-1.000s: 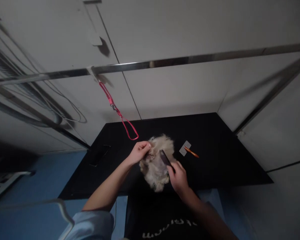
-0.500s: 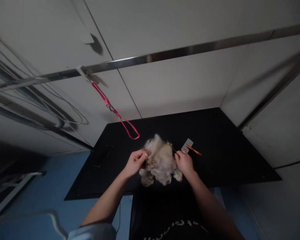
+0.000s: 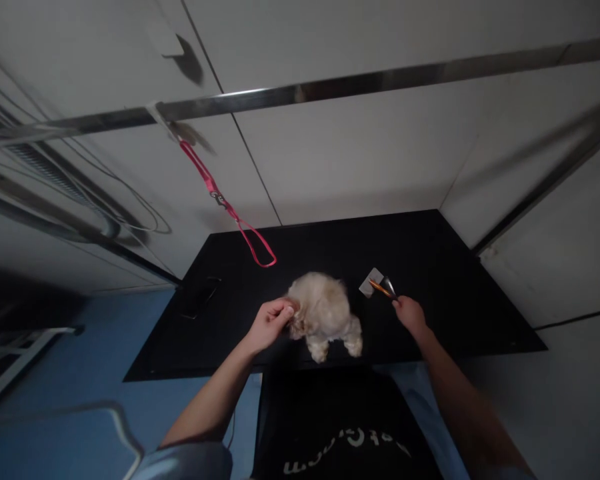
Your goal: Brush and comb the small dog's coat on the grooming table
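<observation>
A small dog point(image 3: 323, 307) with a cream, curly coat is on the black table top point(image 3: 445, 293), close to its near edge. My left hand point(image 3: 271, 325) is closed in a pinch on the dog's hair at its left side, where the curls look browner. To the dog's right, my right hand point(image 3: 411, 315) has its fingers closed at the handle end of a slicker brush point(image 3: 380, 287) with a grey head and orange-brown handle. A shiny metal tool point(image 3: 390, 287) shows beside that handle; whether my fingers also hold it I cannot tell.
A pink leash loop point(image 3: 210, 187) hangs from a metal bar point(image 3: 260, 101) across the table. A dark phone-like slab point(image 3: 200, 298) lies at the table's left. A ribbed hose point(image 3: 55, 177) and cables run along the wall on the left. My black apron point(image 3: 340, 420) meets the near edge.
My right hand has moved right, from the dog's side to the brush handle. The dog was blurred and fluffed out; now it is lower and stiller. My left hand keeps its pinch.
</observation>
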`<action>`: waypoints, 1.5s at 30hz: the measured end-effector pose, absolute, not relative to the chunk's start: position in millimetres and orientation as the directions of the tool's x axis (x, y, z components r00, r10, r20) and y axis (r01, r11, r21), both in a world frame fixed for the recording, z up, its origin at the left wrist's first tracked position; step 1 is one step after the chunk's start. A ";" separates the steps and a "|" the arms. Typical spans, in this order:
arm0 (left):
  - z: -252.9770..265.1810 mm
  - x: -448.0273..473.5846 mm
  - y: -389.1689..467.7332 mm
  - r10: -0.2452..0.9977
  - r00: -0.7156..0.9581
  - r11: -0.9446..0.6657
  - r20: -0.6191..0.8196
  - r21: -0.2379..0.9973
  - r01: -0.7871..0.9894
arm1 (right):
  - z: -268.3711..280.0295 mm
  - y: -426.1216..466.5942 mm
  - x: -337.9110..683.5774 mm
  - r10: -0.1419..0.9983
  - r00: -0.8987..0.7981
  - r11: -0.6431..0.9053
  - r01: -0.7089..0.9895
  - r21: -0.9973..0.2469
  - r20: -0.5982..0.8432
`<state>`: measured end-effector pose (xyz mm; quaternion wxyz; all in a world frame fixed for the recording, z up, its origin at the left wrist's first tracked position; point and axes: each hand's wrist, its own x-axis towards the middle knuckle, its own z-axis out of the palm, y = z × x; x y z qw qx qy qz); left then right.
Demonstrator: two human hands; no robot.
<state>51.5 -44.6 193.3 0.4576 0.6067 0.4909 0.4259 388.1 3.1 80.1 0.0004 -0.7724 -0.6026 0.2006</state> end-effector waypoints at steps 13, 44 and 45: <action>195.7 56.1 -26.1 0.997 0.074 -0.011 -0.003 0.981 0.194 | 88.2 35.5 326.6 0.998 -0.054 0.029 0.850 -0.526 -0.032; 190.6 88.2 -37.6 0.971 0.188 -0.194 0.145 0.940 0.280 | 80.1 -139.2 299.2 0.879 -0.019 -0.183 0.910 -0.373 -0.477; 189.5 89.4 -39.2 0.970 0.197 -0.193 0.139 0.938 0.287 | 78.0 -141.4 294.7 0.858 -0.055 -0.177 0.902 -0.393 -0.510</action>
